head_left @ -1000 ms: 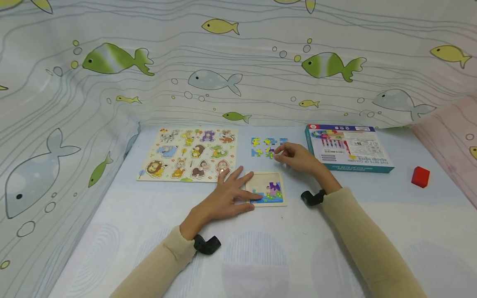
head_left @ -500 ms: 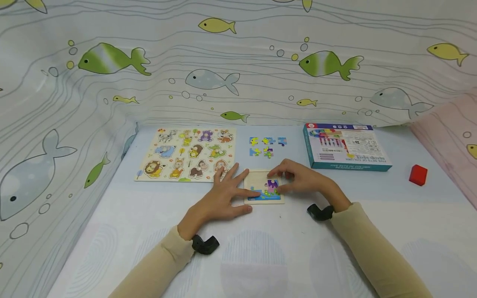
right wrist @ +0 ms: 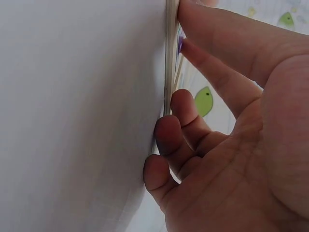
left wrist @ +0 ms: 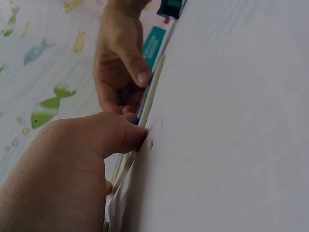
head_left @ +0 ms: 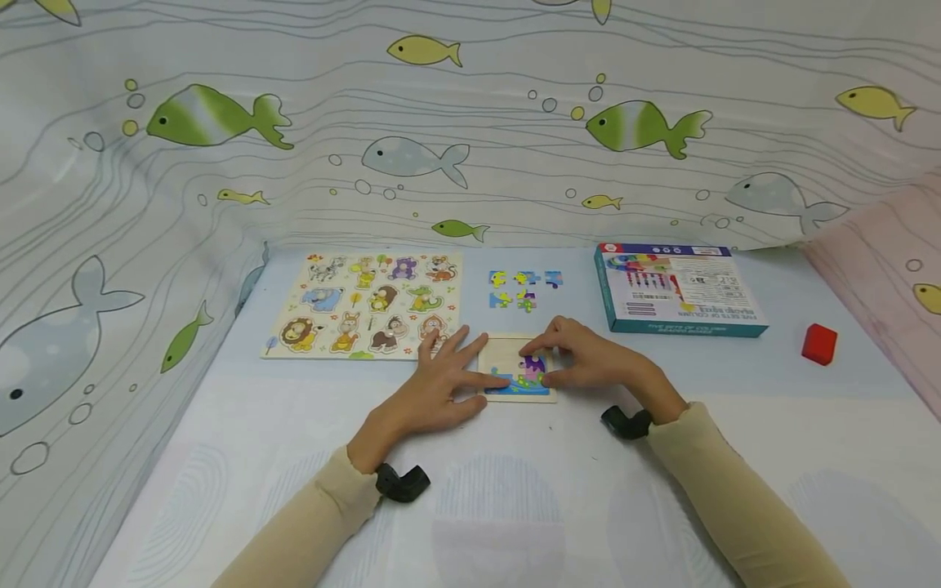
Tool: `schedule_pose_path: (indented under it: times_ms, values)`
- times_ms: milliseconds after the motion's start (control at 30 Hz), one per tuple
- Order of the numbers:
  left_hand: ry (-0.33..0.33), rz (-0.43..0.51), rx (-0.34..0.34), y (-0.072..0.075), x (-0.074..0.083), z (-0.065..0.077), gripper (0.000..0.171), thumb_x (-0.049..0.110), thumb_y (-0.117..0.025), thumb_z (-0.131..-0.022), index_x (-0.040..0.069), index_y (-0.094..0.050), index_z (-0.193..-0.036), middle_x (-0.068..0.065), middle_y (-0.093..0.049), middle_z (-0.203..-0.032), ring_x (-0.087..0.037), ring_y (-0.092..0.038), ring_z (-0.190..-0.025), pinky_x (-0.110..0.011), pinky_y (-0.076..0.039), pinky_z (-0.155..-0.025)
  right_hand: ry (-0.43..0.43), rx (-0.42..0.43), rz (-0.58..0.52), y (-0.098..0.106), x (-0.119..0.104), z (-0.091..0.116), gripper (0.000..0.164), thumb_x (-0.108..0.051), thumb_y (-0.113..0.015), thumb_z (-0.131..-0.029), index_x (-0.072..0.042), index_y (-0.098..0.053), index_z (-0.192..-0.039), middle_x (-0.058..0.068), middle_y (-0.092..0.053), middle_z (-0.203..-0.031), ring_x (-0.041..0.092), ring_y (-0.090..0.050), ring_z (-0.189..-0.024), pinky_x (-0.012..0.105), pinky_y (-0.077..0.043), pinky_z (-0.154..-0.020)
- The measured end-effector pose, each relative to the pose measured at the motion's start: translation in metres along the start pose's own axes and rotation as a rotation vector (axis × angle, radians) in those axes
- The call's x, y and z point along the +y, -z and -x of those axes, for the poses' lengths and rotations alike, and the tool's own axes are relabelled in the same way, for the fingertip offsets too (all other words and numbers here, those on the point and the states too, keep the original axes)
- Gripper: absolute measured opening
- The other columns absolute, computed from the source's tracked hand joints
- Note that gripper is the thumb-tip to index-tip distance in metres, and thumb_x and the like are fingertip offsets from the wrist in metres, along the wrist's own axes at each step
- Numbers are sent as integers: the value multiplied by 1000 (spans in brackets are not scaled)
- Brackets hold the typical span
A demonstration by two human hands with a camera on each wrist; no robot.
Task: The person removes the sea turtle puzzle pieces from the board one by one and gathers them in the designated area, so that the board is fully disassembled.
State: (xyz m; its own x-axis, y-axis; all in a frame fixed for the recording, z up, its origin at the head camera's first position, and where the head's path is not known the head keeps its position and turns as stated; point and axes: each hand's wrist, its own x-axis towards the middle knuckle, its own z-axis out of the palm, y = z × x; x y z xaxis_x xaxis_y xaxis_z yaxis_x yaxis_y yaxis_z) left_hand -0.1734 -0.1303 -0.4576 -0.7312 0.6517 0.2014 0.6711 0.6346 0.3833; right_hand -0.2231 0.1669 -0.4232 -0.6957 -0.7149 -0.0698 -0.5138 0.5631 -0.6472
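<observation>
Wooden tray point(head_left: 502, 351): between the hands, part filled; bare wood mostly on the far side, blue pieces point(head_left: 522, 390) along the near edge.
Left hand point(head_left: 444, 384): fingers spread wide, index laid onto the blue pieces; reads as steadying.
Right hand point(head_left: 588, 355): narrow, thumb and index bent in around the purple-pink piece point(head_left: 532, 365) in the tray. Can't tell how firm.
Loose pieces point(head_left: 525, 279): five, ahead of both hands, just beyond the tray.
Step in hand: likely fitting the purple-pink piece against its neighbours.
Next move: probably calls for small nudges until the edges meet, tray held steady by the left, then a loose piece from ahead.
Head vs wrists: only head gives the layout. Left wrist has the tray edge-on, left thumb at its near edge. Right wrist adds the other three right fingers, bent in by the tray's side; purple shows at the index tip, seating unreadable.
Surroundings: animal board point(head_left: 296, 296) ahead-left of left hand; box point(head_left: 684, 302) ahead-right of right hand; red block point(head_left: 819, 344) farther right.
</observation>
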Motion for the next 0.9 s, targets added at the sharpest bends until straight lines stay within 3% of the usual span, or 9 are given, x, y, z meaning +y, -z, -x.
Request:
schedule_pose_path:
  times_ms: [567,900]
  values:
    - [14,11,3,1,2,0,35,41,-58,-96,44,-69,-129,-9,-37,-165,-39,-20,-157,-70,2,-120,6,8,-1,-1,-2,1,46,-14,-78,-86,-18,-69,-131,5,-56,-108,19,-45,-94,33,-38,-81]
    - [10,35,15,0,2,0,35,40,-58,-96,44,-69,-129,-10,-37,-165,-39,-23,-156,-69,3,-120,-13,7,-61,-2,-2,-2,43,-13,-79,-86,-17,-69,-128,1,-63,-111,19,-50,-97,34,-45,-86]
